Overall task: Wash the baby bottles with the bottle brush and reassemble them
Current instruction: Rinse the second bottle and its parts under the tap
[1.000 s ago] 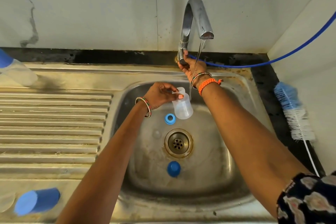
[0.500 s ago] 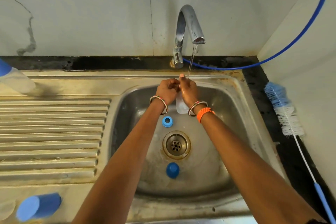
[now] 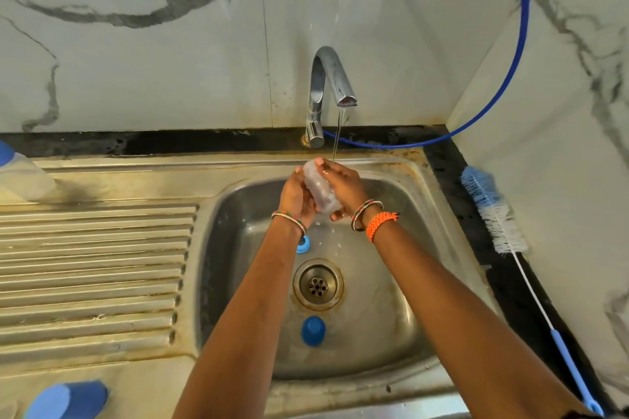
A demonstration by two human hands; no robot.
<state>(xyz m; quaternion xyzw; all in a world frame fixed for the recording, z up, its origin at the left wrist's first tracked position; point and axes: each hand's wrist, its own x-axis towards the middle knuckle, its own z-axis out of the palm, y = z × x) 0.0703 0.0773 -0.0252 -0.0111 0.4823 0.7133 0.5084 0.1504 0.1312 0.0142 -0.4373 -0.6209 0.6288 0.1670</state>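
Head view, looking down into a stainless-steel sink (image 3: pixel 439 248) with a ribbed draining board (image 3: pixel 95 269) on its left. Nearest the viewer, a blue cap (image 3: pixel 66 400) lies on its side on the front left corner of the draining board. Within the basin, a blue dome-shaped cap (image 3: pixel 313 330) rests just in front of the drain strainer (image 3: pixel 318 284), and a blue screw ring (image 3: pixel 303 244) lies just behind the strainer, partly hidden by the left wrist. Both forearms reach forward over the basin. Above its rear part, the left hand (image 3: pixel 295 196) and right hand (image 3: pixel 345 189) together grasp a clear baby bottle (image 3: pixel 320 190), which is tilted between the palms; fingers of each hand curl round its sides. Beaded bangles circle both wrists, and the right wrist also carries an orange braided band (image 3: pixel 381 223). A thin stream of water (image 3: pixel 337 139) falls from the chrome tap (image 3: pixel 326 92) onto the upper end of the bottle and the right fingers. On the dark counter to the right of the sink lies a bottle brush (image 3: pixel 493 211) with blue and white bristles, its wire handle running towards the viewer. At far left, a second clear bottle (image 3: pixel 23 177) with a blue top lies on the rear edge of the draining board. A blue hose (image 3: pixel 510 78) curves along the marbled wall behind the tap.
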